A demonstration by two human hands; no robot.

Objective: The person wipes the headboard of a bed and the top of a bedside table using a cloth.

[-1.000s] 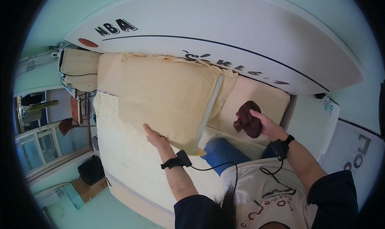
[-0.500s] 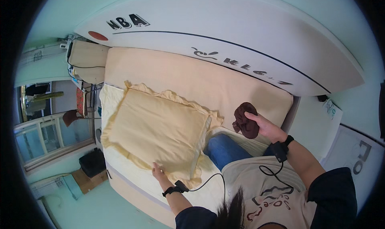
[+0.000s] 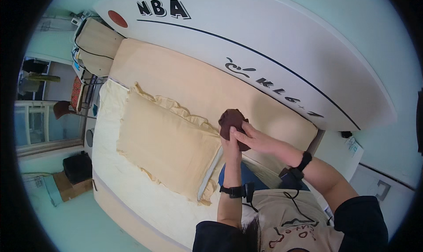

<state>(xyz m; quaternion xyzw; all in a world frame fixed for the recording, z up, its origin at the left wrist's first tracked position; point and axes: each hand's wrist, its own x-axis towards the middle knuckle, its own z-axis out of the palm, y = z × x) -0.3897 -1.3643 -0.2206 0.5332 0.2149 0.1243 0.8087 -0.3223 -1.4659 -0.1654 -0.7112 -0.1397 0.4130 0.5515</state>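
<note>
Hands meet over the bed: the right hand (image 3: 252,137) curls its fingers closed around a dark brown cloth bundle (image 3: 232,119), and the left hand (image 3: 230,147) presses up beneath it, fingers closed on its underside. The bundle hangs above the tan headboard cushion (image 3: 194,82), just beside the frilled cream pillow (image 3: 165,144). Working it well, I judge, means keeping both grips snug and the cloth gathered so no loose end falls. Both forearms rise from the lower edge, the left nearly upright, the right angling in, wrists banded in black.
</note>
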